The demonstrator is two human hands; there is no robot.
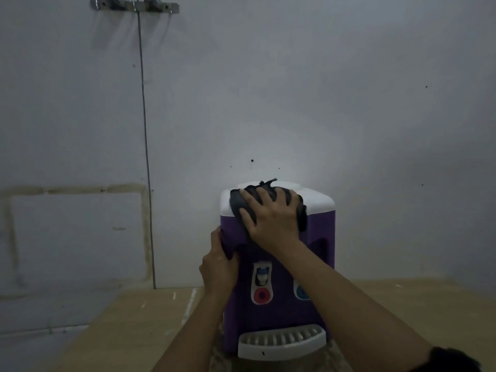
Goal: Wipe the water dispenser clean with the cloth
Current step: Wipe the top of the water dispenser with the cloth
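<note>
A purple water dispenser [279,312] with a white top [319,204] and a white drip tray [281,342] stands on a wooden table in front of me. A dark cloth [239,201] lies over its top front edge. My right hand [271,218] presses the cloth down with spread fingers. My left hand [218,267] holds the dispenser's upper left corner, its fingers curled round the edge where the cloth's lower end hangs. A red tap [261,295] and a blue tap [302,292] show on the front.
The wooden table [150,318] runs left and right of the dispenser. A grey wall [295,103] stands close behind it. A thin cable [146,157] hangs down the wall from a metal bracket [134,5] at the top left.
</note>
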